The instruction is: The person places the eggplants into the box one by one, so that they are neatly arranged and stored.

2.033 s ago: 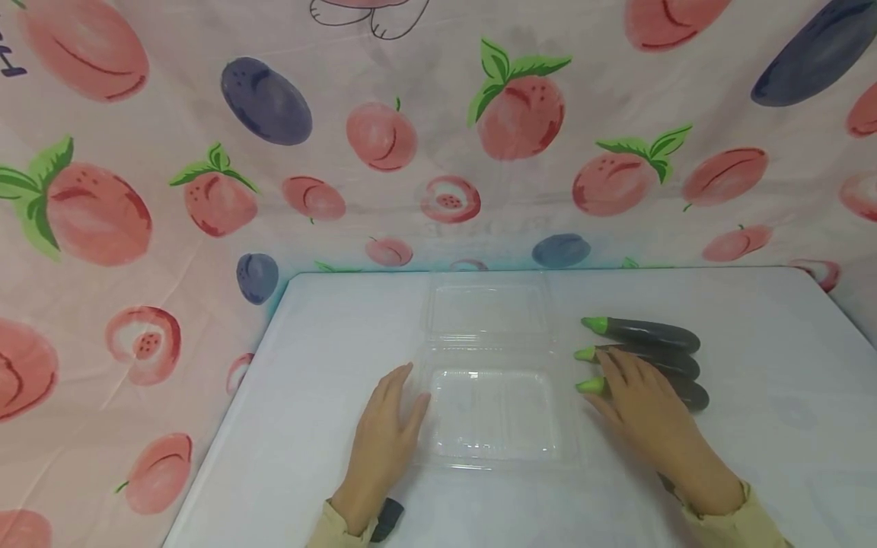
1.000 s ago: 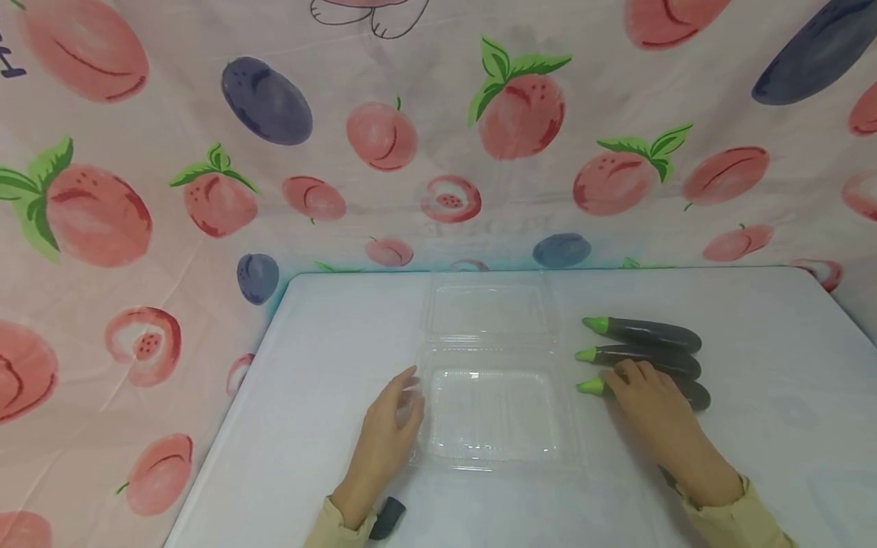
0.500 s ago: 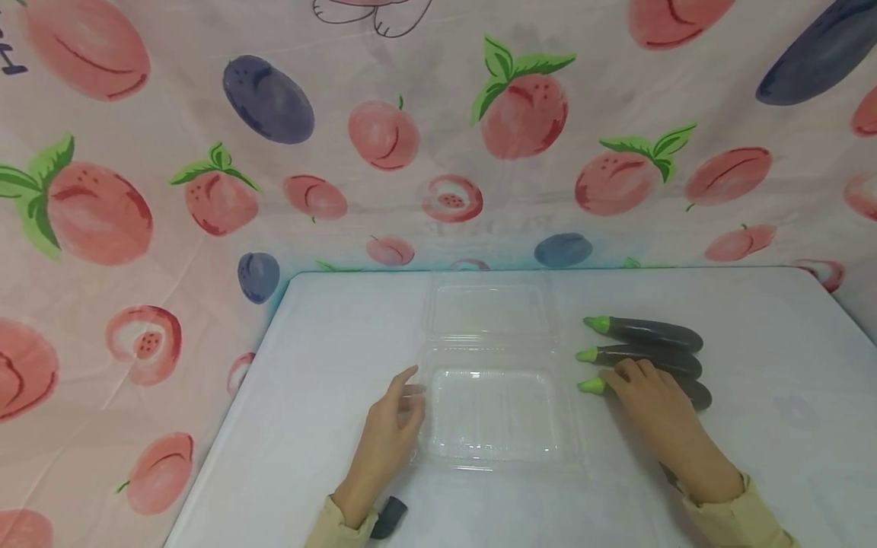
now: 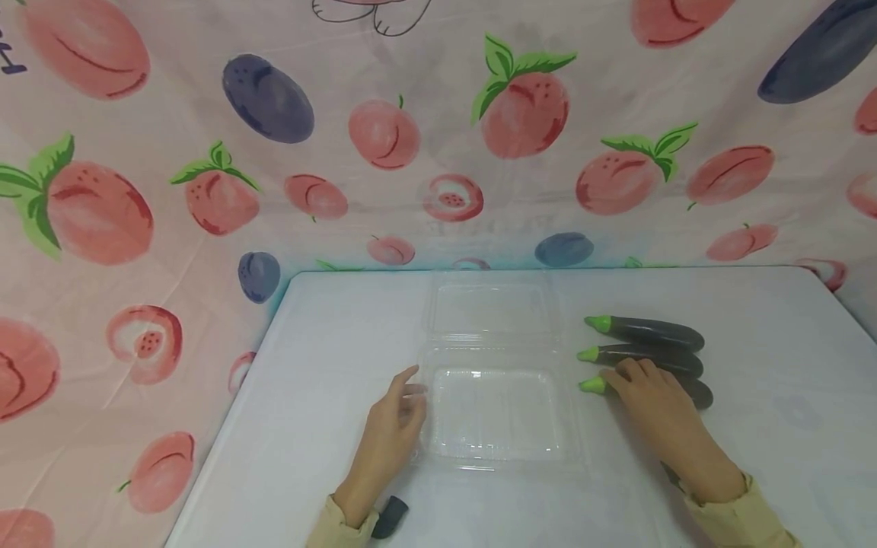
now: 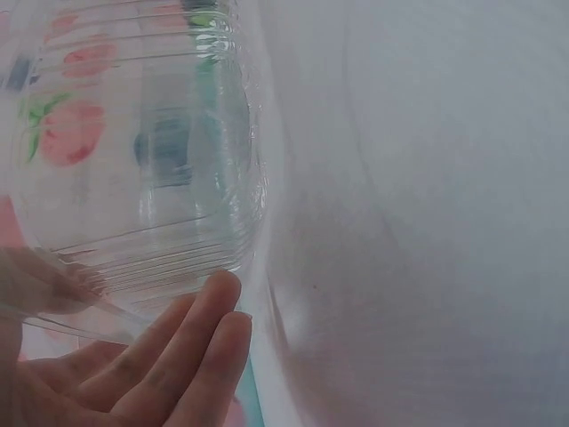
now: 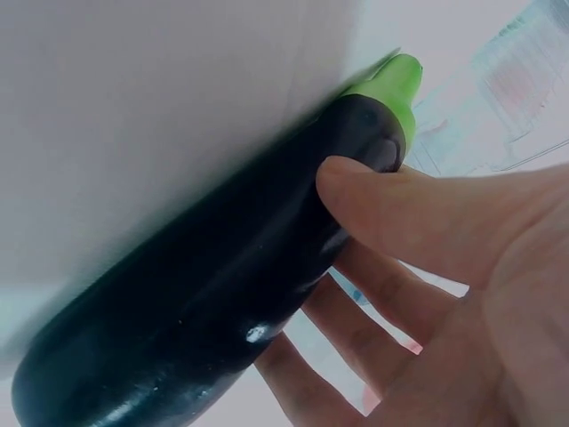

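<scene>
A clear plastic clamshell container [image 4: 496,415] lies unfolded on the white table, its lid [image 4: 489,310] toward the back. Beside its left edge is my left hand [image 4: 389,434]. In the left wrist view that hand's nearly straight fingers [image 5: 191,356] reach the ribbed container wall, and the thumb shows through the plastic. My right hand [image 4: 654,403] grips the nearest of three dark eggplants with green stems. The right wrist view shows the thumb on one side of this eggplant [image 6: 204,267] and fingers on the other. The middle eggplant [image 4: 633,355] and the far eggplant [image 4: 654,332] lie just behind it.
The white table [image 4: 329,342] ends at the back against a fruit-printed cloth [image 4: 329,68]. This cloth also hangs along the left side. A black band-like object [image 4: 390,517] sits by the left wrist.
My right hand has drawn back from the middle eggplant to grip the nearest one. The left hand's fingers have moved slightly at the container's edge. The container and the eggplants have stayed put.
</scene>
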Demonstrator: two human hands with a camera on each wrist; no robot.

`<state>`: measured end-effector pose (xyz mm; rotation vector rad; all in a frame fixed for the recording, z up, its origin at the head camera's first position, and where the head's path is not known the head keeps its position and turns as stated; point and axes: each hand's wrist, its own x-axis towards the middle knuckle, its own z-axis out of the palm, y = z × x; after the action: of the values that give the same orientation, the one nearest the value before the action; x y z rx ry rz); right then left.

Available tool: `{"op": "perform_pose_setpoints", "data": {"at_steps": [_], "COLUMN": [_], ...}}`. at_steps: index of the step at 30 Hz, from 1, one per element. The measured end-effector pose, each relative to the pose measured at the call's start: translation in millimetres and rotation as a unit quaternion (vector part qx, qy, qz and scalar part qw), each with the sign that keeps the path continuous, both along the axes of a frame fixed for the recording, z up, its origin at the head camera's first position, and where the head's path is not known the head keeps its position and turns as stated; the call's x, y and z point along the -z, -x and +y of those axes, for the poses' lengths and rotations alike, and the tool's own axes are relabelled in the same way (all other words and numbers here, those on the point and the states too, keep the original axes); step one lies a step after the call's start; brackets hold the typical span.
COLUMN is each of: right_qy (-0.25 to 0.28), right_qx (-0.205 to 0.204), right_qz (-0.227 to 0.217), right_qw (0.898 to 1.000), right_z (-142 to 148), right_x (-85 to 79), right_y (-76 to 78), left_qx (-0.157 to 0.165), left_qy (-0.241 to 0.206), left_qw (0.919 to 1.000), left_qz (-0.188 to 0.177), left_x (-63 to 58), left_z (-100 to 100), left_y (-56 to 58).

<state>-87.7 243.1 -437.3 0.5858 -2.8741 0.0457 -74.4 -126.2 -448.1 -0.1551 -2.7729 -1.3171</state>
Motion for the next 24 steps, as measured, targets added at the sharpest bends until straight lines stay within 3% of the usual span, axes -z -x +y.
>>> {"op": "perform_pose_setpoints", "data": {"at_steps": [24], "right_qy": [-0.006], "right_qx": [-0.007], "right_qz": [0.002], "right_qw": [1.0], "right_z": [2.0], "right_x": [-0.7], "right_y": [-0.6], "left_qx": [0.002], "left_qy": [0.001], "left_qw": [1.0], "left_qz": [0.0], "left_x": [-1.1], "left_z": [0.3], "left_y": [-1.0]}}
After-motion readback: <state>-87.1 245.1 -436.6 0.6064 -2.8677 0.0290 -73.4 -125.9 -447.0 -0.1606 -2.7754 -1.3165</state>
